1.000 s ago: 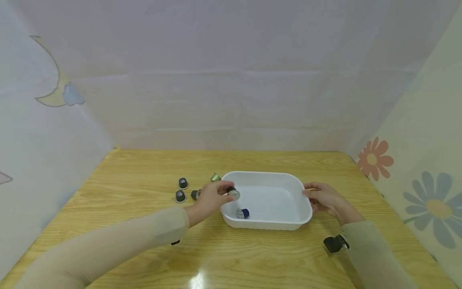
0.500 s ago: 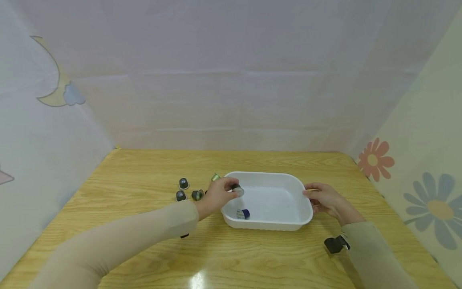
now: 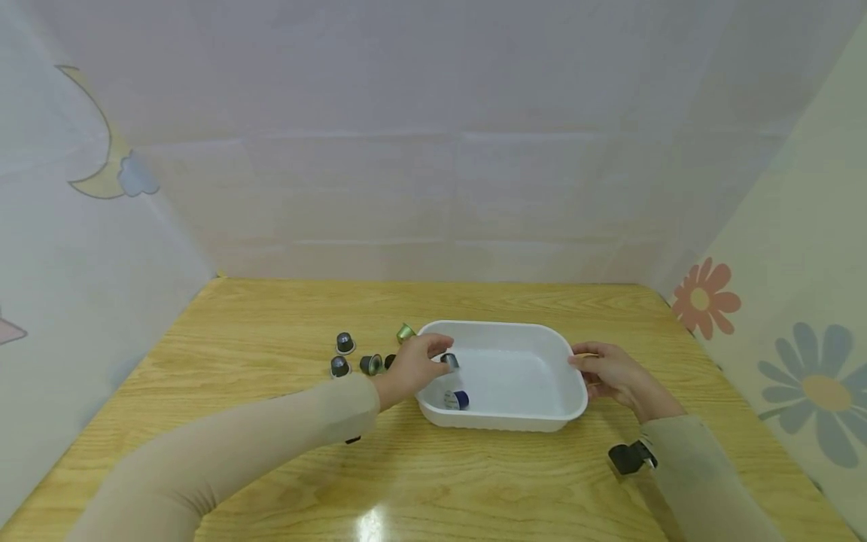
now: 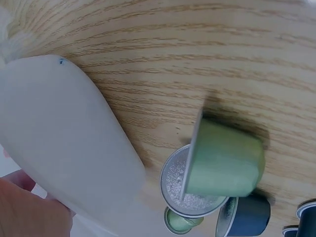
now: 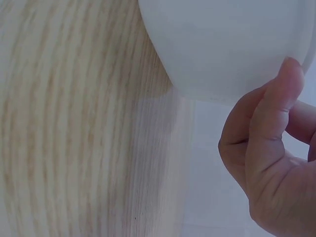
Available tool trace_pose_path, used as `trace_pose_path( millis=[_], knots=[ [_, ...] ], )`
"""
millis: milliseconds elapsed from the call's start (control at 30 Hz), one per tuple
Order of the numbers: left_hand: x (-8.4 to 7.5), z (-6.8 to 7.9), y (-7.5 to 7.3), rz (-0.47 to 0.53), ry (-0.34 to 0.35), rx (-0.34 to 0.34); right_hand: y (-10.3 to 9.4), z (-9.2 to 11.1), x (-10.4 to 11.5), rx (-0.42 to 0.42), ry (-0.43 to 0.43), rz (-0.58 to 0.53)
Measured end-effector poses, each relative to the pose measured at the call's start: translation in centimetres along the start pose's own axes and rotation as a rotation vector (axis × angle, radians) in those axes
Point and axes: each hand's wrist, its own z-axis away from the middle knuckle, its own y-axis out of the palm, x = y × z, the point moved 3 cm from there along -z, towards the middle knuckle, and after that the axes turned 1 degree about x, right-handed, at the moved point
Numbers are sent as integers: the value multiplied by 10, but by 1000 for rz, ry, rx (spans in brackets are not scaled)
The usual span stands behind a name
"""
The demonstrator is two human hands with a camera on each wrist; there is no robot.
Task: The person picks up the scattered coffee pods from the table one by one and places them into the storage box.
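Observation:
A white oval-cornered tray stands on the wooden table. Over its left rim reaches my left hand, thumb and fingers spread apart. Just beyond the fingertips, a dark coffee capsule is inside the tray at the left. Nearer the front, a blue coffee capsule lies on its side in the tray. My right hand holds the tray's right rim; in the right wrist view, its thumb and fingers pinch the rim. In the left wrist view, the left hand is partly visible at the tray's edge.
Left of the tray, several capsules are on the table: a green capsule, a dark capsule on its side, and two upright dark capsules, one behind and one in front. Another dark one is partly hidden by the left hand.
My left hand has carried the dark capsule slightly right, further over the tray, and let it go; the fingers have parted. My right hand keeps its hold on the rim.

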Motion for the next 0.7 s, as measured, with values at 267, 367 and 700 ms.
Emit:
trace_pose_path(
  millis=[267,367,700],
  knots=[
    [3,5,-12,16,1,-35,1,0,-1,4,-1,-2],
    [3,10,-25,41,-4,-88,2,0,-1,7,-10,1],
    [16,33,-59,70,-24,-163,2,1,-1,-5,-2,13]
  ],
)
